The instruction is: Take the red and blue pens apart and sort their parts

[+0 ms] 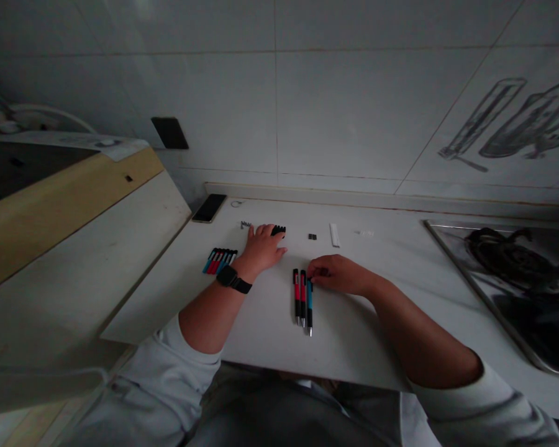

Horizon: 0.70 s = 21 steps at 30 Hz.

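Observation:
My left hand (261,249) lies palm down on the white counter with its fingers spread, beside a small group of black parts (278,230). A black watch is on that wrist. My right hand (336,273) has its fingers curled at the upper end of a blue and black pen (310,304). Two red and black pens, a left one (297,295) and a middle one (302,295), lie parallel to it, tips toward me. To the left of my left hand is a row of several blue and red pen barrels (218,261), partly behind the wrist.
Across the back of the counter (265,323) are a phone (209,208), small springs (245,224), dark little pieces (312,236), a white strip (334,235) and faint clear pieces (365,233). A gas stove (517,273) stands right, a large box-like body (88,217) left.

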{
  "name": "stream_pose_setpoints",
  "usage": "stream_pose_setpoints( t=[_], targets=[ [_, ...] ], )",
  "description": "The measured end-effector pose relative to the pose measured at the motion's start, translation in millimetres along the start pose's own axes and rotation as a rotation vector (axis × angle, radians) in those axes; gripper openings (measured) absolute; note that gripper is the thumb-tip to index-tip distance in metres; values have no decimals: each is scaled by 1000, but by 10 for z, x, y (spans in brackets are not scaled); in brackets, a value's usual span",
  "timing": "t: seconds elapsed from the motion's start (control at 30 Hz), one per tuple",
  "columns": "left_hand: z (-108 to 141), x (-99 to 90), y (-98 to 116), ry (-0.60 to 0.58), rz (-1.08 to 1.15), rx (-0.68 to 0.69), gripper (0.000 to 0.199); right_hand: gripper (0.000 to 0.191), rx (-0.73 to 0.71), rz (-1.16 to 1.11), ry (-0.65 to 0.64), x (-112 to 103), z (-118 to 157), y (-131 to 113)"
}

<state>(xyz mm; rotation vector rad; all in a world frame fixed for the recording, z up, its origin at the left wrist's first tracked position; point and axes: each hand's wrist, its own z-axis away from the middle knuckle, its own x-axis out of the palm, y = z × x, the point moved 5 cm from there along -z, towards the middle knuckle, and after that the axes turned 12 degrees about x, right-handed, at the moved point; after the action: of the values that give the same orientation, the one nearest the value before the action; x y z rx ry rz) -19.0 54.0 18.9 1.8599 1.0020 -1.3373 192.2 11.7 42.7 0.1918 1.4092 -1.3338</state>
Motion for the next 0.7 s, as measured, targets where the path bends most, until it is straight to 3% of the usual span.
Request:
stream_pose_setpoints(
  t=[0.5,0.7],
  targets=[
    [0,14,-9,12,-6,5,47,16,-19,103,-76,78,22,-13],
    [-23,-38,19,40,25,27,46,19,137,325,105,-9,-8,113]
  ],
)
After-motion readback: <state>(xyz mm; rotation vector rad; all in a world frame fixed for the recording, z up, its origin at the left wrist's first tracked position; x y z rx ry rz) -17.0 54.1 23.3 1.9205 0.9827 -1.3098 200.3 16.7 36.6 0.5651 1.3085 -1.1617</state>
